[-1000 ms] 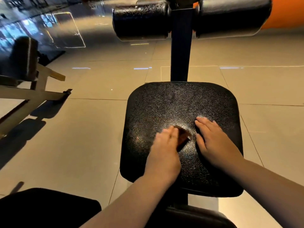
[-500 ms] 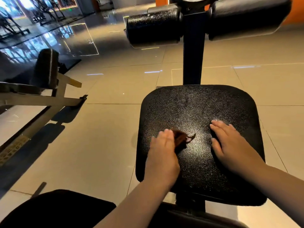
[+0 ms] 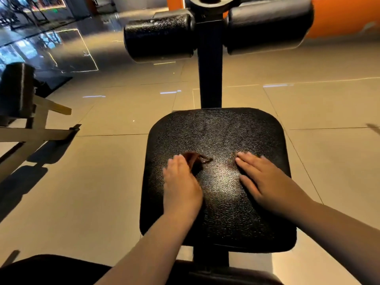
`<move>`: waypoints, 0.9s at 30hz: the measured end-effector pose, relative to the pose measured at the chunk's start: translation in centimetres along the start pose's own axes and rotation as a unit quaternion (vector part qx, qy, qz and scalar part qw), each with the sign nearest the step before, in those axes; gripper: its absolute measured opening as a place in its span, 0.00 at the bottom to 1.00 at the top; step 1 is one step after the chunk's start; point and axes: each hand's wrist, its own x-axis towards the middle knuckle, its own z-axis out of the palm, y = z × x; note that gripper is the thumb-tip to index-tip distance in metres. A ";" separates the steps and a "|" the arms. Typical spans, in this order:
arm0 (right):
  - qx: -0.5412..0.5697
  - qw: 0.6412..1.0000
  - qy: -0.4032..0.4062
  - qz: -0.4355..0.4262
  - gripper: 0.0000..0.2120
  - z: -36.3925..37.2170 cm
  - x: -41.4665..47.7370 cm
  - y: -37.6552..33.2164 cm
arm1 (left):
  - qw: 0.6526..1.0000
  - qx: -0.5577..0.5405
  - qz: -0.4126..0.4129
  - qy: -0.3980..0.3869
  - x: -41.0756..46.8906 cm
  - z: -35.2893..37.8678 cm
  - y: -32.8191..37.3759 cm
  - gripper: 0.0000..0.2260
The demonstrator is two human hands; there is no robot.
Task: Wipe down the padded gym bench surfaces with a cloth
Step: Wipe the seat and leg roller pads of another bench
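Watching through the head camera, I found the job in its early-to-middle stretch, as best I could judge. The cloth (image 3: 196,161), a small dark brown wad, sat on the seat pad (image 3: 218,130) a little left of the pad's middle, in the centre of the frame. My left hand (image 3: 182,188) lay on top of it with the fingers close together and pressing down. The hand was blurred and the thumb hidden, so I could not tell whether it pinched the wad or only pushed it. My right hand (image 3: 267,182) lay flat on the pad to the right, well apart from the cloth, fingers straight and nearly together, holding nothing and, I took it, steadying.

A bright sheen lay between the two hands. Whether that was a wiped, damp patch or only the lamps, I could not say. I judged the middle of the pad to be the part in hand. The pad's far band and its rims were left to do. So, I judged, were the left roller pad (image 3: 158,40) and the right roller pad (image 3: 267,27), either side of the post (image 3: 209,68) at the top of the frame, and the dark pad (image 3: 226,276) at the bottom edge.
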 end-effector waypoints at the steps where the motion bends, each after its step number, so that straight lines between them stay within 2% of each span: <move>1: -0.003 1.000 0.008 0.012 0.34 -0.2 -0.1 0.5 | 1.000 -0.003 -0.018 0.007 0.2 0.3 0.6 0.25; 3: -0.016 0.999 0.017 0.049 0.32 -0.4 0.1 1.4 | 1.000 -0.015 0.008 0.004 -0.5 1.5 2.9 0.26; 5: -0.006 0.996 0.021 0.090 0.30 -0.6 0.5 1.8 | 0.996 -0.022 0.084 -0.036 -2.5 3.0 5.2 0.28; 7: 0.017 0.996 0.012 0.086 0.34 -0.7 0.8 2.0 | 0.981 0.014 0.173 -0.091 -4.5 3.4 6.2 0.30; 9: 0.031 0.998 -0.005 0.057 0.38 -1.0 0.7 2.2 | 0.971 0.048 0.218 -0.089 -4.7 2.9 5.6 0.31; 10: 0.040 0.998 -0.009 0.049 0.35 -1.2 0.7 2.5 | 0.974 0.059 0.208 -0.074 -3.9 2.6 5.1 0.31; 12: 0.057 0.997 -0.009 0.045 0.27 -1.7 0.7 3.3 | 0.990 0.070 0.121 -0.034 -1.6 2.1 4.5 0.29; 14: 0.058 0.997 0.001 0.043 0.25 -1.9 0.9 3.7 | 0.998 0.063 0.027 -0.010 0.0 2.2 4.8 0.27; 15: 0.054 0.997 0.011 0.047 0.25 -1.7 0.9 3.6 | 0.999 0.047 0.016 -0.013 -0.3 2.4 5.6 0.27; 18: 0.048 0.997 0.018 0.059 0.30 -1.1 1.0 2.9 | 0.991 -0.002 0.115 -0.075 -3.6 3.6 7.7 0.27; 20: 0.054 0.997 0.007 0.057 0.31 -1.2 1.2 3.0 | 0.980 0.022 0.185 -0.070 -4.5 3.8 7.5 0.25; 22: 0.061 0.996 0.005 0.060 0.32 -1.4 1.3 3.3 | 0.984 0.042 0.164 -0.059 -2.6 4.0 7.2 0.22; 24: 0.063 0.996 0.023 0.065 0.32 -1.3 1.3 3.2 | 0.995 0.034 0.088 -0.039 -0.1 4.2 7.7 0.17; 26: 0.048 0.995 0.040 0.072 0.30 -0.8 1.3 2.8 | 0.999 0.020 0.023 -0.018 1.2 4.7 9.0 0.17; 27: 0.041 0.995 0.047 0.075 0.29 -0.5 1.3 2.6 | 0.999 0.029 0.022 -0.012 1.2 5.2 9.8 0.19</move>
